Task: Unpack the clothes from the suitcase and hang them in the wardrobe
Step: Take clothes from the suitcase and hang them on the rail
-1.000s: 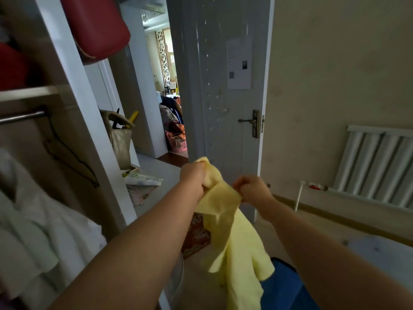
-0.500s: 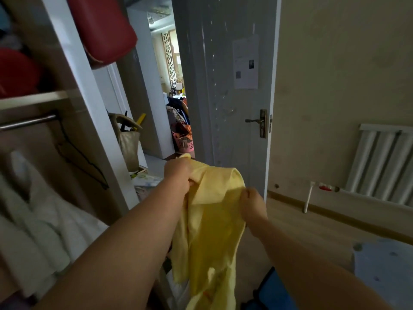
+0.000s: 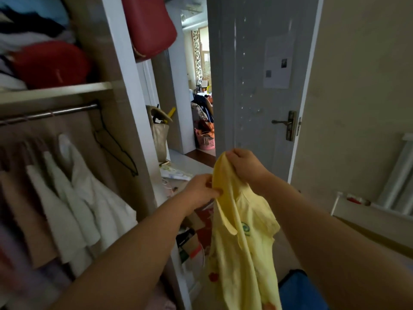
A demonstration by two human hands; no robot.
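Hanging from both hands, yellow shirt (image 3: 241, 242) sits low centre of view, just outside the open wardrobe (image 3: 125, 90), small green printed badge on its front, orange-red prints near the hem. Right hand (image 3: 243, 166) at the shirt's 12 o'clock, fingers curled over a bunched top fold, gripping it. Left hand (image 3: 201, 191) at the shirt's 10 o'clock, thumb and fingertips pinching the cloth edge just below the right hand. Rest of the cloth drops loose toward 6 o'clock. Blue case (image 3: 299, 289) at 5 o'clock, only a corner showing, partly behind the shirt. Wardrobe fills 9 o'clock: metal rail (image 3: 51, 113) under a shelf, black wire hanger (image 3: 116, 151) bare at the rail's right end, white garments (image 3: 89, 198) hung beside it, blurred ones further left. Red bag (image 3: 49, 63) on the shelf at 10 o'clock; red handbag (image 3: 149, 25) hanging on the wardrobe's outer side at 11. Grey door (image 3: 252, 74) open at 12 to 1, brass handle (image 3: 283, 123), paper sheet (image 3: 277, 63) stuck to it. Pink basket (image 3: 206, 140) seen through the doorway. White radiator (image 3: 397, 182) at 3 o'clock.
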